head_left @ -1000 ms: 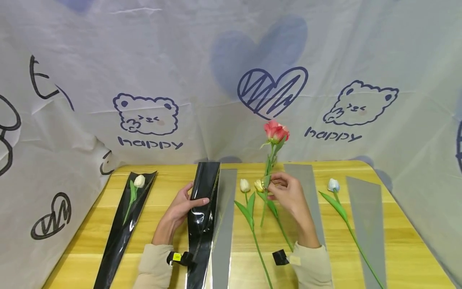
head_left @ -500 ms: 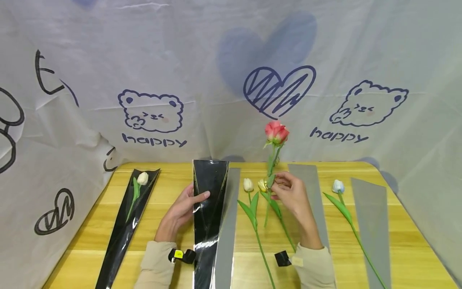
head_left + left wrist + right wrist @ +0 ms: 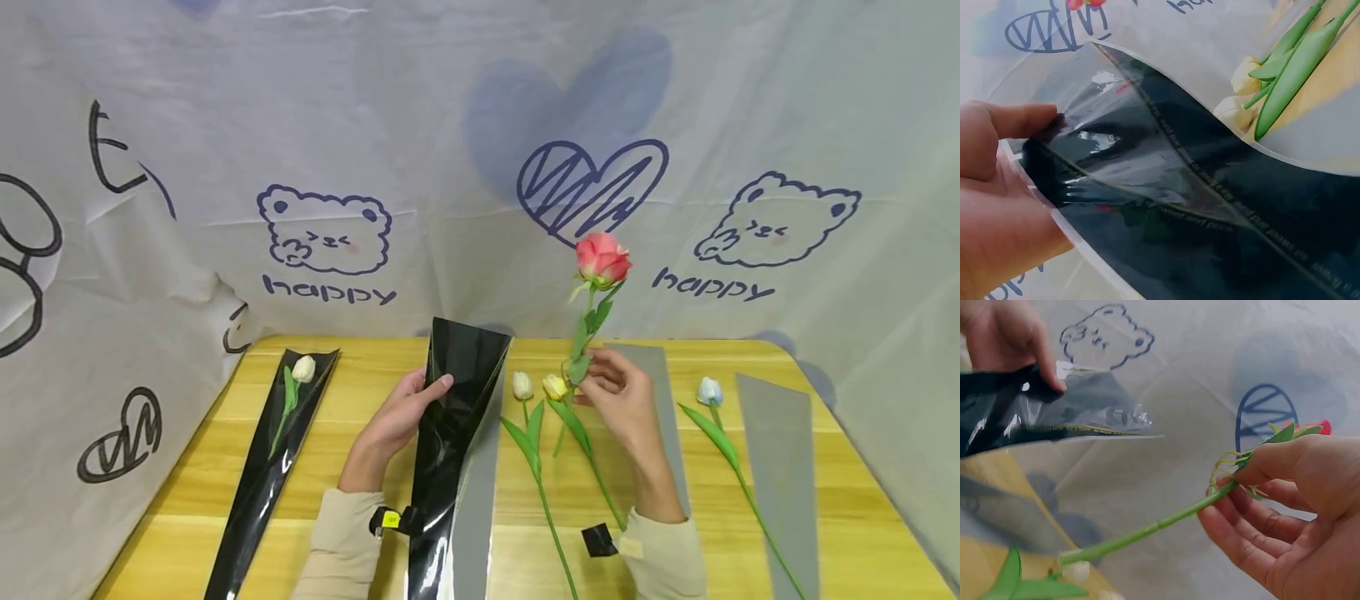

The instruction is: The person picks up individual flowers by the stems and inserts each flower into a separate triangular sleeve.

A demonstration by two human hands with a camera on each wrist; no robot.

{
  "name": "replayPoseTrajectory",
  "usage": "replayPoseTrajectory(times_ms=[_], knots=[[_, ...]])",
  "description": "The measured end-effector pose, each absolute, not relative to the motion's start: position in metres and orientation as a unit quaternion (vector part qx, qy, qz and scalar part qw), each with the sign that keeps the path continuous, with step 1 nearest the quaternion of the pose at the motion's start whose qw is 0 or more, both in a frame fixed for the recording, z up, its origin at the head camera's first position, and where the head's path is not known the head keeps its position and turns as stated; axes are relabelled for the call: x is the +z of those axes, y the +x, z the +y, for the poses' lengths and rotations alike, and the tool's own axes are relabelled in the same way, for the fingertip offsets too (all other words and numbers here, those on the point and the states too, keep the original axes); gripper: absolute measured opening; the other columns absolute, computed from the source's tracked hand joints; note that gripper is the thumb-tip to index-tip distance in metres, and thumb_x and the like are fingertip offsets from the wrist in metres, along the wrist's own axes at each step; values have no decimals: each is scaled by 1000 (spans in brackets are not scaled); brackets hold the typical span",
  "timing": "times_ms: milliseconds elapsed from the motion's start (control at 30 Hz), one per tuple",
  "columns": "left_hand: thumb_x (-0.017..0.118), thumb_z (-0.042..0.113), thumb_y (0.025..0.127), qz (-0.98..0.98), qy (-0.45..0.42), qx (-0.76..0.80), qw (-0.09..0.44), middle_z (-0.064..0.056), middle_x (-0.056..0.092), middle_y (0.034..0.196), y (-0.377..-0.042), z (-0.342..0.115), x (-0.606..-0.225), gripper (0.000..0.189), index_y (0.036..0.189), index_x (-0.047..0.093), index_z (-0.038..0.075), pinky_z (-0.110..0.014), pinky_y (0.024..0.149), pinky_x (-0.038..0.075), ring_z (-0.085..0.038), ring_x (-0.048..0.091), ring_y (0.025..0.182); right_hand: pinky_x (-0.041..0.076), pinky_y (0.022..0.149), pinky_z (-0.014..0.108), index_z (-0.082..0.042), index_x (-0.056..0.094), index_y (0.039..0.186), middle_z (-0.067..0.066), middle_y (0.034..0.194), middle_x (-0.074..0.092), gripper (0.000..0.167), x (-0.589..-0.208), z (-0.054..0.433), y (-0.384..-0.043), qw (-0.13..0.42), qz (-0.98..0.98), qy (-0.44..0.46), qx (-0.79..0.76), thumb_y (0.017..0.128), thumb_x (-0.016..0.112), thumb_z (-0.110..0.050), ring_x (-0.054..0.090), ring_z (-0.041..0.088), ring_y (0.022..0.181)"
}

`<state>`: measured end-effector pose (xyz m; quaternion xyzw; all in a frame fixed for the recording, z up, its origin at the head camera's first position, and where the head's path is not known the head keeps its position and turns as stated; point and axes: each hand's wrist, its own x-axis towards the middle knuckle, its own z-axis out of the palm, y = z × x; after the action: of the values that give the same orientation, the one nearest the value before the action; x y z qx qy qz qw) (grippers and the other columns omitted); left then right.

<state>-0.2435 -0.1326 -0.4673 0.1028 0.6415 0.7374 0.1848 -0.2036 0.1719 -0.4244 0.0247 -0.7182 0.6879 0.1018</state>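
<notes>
My left hand [image 3: 401, 417] grips the edge of a black, clear-fronted flower sleeve [image 3: 457, 375], thumb on its front near the wide top end. In the left wrist view, gold lettering runs along the black sleeve [image 3: 1210, 194]. My right hand [image 3: 622, 400] pinches the stem of a pink-red rose [image 3: 603, 260], which stands upright with its bloom above the table's back edge. In the right wrist view, the rose's bare green stem [image 3: 1147, 531] sticks out beyond the fingers, apart from the sleeve. A white tulip [image 3: 522, 386] and a yellow tulip [image 3: 555, 387] lie between the hands.
On the left, a second black sleeve [image 3: 258, 492] holds a white tulip [image 3: 303, 369]. Grey sleeves [image 3: 476, 500] lie flat on the wooden table [image 3: 360, 367]. At right, a pale blue tulip [image 3: 710, 392] lies beside another grey sleeve [image 3: 776, 467]. A printed cloth [image 3: 450, 167] hangs behind.
The black sleeve has turned its front toward me, tilted, and its top looks wider. The rose has moved slightly right and up in the right hand.
</notes>
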Motion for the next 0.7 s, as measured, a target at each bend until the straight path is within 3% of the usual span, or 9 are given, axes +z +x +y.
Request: replayPoseTrajectory(times_ms=[200,500,700], knots=[[53,15,108,672,104,717,150,-4,71,95,-241,-136,-460,25,118,58,-8,-28,81,55,-13,67,87,61,72,34,12,60,124,1,90,70,31,-408,166,-208,128,-681,51,719,93,56,15,71,13,79],[62,14,104,725,143,665,108,-5,69,87,-238,-134,-461,22,100,66,-7,-27,75,50,-17,62,81,61,72,34,11,63,118,5,93,70,27,-410,167,-205,168,-642,31,748,94,55,17,71,16,80],[62,13,104,741,172,642,98,-4,52,78,-237,-136,-460,21,91,61,-4,-28,68,40,-17,48,74,61,72,34,11,63,120,7,96,71,26,-413,166,-207,174,-625,29,760,95,56,15,72,18,84]])
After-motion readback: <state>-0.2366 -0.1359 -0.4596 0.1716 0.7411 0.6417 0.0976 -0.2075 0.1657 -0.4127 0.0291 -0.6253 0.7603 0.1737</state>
